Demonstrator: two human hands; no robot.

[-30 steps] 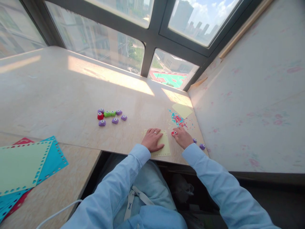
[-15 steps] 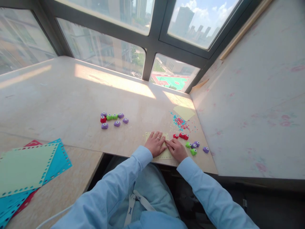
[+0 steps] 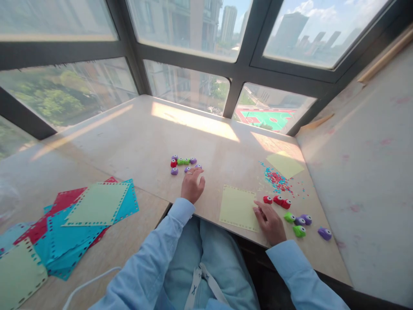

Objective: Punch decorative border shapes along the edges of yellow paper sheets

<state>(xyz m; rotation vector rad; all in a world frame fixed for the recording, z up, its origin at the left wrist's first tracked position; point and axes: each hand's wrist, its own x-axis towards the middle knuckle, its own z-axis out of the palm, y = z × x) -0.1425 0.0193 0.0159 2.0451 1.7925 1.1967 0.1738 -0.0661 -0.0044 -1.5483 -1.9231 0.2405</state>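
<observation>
A pale yellow sheet of paper point(image 3: 238, 207) with small holes punched along its edges lies flat near the table's front edge. My right hand point(image 3: 270, 221) rests at its right edge, fingers stretched onto the paper and not gripping it. To the left, my left hand point(image 3: 192, 186) reaches over the table with thumb and fingers apart. Its fingertips are at a purple paper punch point(image 3: 198, 166), partly covered; I cannot tell whether they touch. Another purple punch point(image 3: 187, 169) sits just beside them. Green punches point(image 3: 183, 161) and a red punch point(image 3: 173, 163) stand behind in the same group.
Right of the sheet are red punches point(image 3: 282, 202), green punches point(image 3: 299, 231) and purple punches point(image 3: 324, 233). Red and blue paper bits point(image 3: 278, 180) lie scattered before another yellow sheet point(image 3: 285, 164). Punched coloured sheets point(image 3: 74, 232) overlap at left. A white cable point(image 3: 92, 283) crosses the lower left.
My left hand has lifted off the yellow sheet and moved left to the punch group. My right hand has shifted to the sheet's right edge. The view has turned left.
</observation>
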